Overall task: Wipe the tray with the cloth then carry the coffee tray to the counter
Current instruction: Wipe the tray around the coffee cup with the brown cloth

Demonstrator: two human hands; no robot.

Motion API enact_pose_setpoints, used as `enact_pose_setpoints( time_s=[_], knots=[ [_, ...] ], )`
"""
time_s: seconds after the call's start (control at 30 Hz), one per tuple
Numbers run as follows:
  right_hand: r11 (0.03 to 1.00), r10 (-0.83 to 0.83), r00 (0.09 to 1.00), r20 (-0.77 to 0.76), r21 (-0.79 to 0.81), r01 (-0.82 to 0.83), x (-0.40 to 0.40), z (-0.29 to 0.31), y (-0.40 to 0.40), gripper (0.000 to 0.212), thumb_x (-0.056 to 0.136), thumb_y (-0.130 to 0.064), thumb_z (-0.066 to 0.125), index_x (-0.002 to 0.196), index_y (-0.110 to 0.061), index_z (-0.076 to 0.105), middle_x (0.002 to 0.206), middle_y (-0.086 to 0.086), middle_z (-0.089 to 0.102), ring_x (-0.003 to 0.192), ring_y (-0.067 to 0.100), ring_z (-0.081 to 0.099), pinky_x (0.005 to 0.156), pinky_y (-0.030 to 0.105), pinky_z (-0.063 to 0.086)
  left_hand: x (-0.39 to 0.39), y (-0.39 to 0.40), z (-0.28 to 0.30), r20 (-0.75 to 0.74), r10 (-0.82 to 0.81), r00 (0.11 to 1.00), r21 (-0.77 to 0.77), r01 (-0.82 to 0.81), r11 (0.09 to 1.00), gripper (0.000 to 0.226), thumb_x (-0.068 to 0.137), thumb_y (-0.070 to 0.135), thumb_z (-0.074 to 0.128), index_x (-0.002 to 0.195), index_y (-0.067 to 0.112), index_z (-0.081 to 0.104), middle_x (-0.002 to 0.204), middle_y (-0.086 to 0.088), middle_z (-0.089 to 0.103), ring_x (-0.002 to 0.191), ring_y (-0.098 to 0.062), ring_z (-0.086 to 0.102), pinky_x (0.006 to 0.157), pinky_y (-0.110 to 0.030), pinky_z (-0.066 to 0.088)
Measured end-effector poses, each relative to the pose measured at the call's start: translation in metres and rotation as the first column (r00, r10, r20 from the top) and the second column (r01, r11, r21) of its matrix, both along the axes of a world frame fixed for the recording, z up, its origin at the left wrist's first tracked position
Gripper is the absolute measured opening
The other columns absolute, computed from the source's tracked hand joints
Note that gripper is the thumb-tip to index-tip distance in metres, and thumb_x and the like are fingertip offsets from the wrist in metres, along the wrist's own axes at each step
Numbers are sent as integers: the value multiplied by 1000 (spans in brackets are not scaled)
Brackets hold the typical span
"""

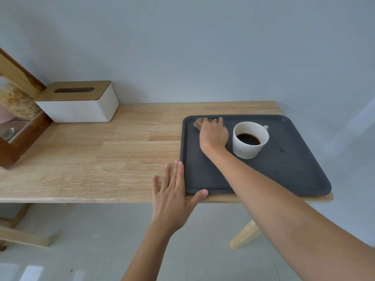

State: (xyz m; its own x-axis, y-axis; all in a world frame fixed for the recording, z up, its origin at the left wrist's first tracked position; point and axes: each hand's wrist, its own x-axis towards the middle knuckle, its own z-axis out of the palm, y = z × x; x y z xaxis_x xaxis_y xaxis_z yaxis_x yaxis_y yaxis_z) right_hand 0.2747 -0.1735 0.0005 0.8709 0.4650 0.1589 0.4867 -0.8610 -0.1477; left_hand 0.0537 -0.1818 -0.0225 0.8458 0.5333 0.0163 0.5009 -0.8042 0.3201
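A dark grey tray (288, 175) lies at the right end of a wooden table (101, 155). On it stands a white cup (248, 148) with black coffee inside. My right hand (214, 133) presses a small brown cloth (198, 123) onto the tray's far left corner, just left of the cup; most of the cloth is hidden under the hand. My left hand (172, 191) lies flat against the tray's near left edge, fingers spread on the table and thumb resting on the rim.
A white tissue box (81, 104) with a wooden lid stands at the back left of the table. A dark wooden frame (14, 138) with objects behind it sits at the far left. A wall runs behind the table. The tray's near right corner overhangs the table edge.
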Motion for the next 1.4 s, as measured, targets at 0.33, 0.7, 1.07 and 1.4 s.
enact_pose_setpoints(
  time_s=[0.33,0.7,1.07,1.4],
  knots=[
    [991,-104,994,-40,81,107,11,-5,8,32,94,-3,40,124,2,49,119,21,61,106,34,59,82,39,47,1,0,-1,10,-1,1000,-4,1,1000,97,78,83,13,149,23,-16,159,9,-15,142,-11,-24,117,-46,-8],
    [952,307,951,46,-23,-306,-75,6,-74,40,95,-15,47,135,-12,42,123,8,61,107,25,61,71,34,50,1,0,-3,14,6,1000,2,-6,1000,99,78,83,14,150,21,-12,160,7,-10,146,-14,-17,117,-47,-5],
    [879,477,879,-24,38,-476,-62,10,-81,48,94,-16,51,136,-40,45,142,-1,52,124,23,54,86,38,50,1,1,-1,23,0,1000,-18,0,1000,97,78,82,15,151,23,-11,160,9,-10,146,-14,-16,117,-47,-5],
    [653,756,649,-77,138,-745,-43,12,-153,48,87,-1,51,118,-34,65,135,-4,59,120,22,57,88,43,53,1,-1,-2,24,19,1000,-8,-19,1000,99,76,83,15,151,21,-8,161,8,-5,147,-15,-12,118,-47,-1]
  ],
)
